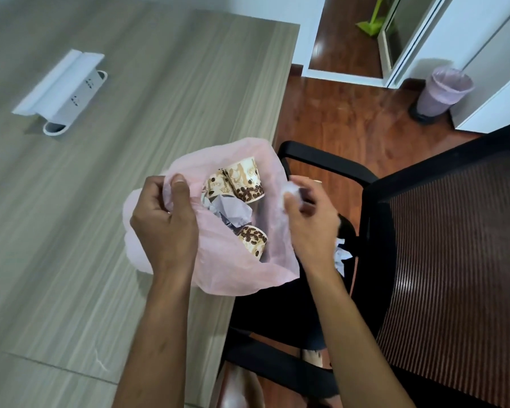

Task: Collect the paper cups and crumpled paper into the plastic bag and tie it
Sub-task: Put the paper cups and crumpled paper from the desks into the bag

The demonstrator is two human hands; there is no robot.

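Right hand (306,219) motion-blurred, grip unclear; chair (442,260) cut by right edge; paper scraps (340,257) partly hidden.

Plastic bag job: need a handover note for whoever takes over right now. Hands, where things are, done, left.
Left hand: pinches the near-left rim of the pink plastic bag, holding it open at the desk edge.
Right hand: grips the right rim, film bunched in the fingers.
In the bag: paper cups with coffee-bean print and crumpled paper.
Done: at least three cups and some paper are in.
Left: white paper scraps show by the black chair, beyond the right wrist; check whether they belong in. Then gather the rim and tie; bag not yet tied.
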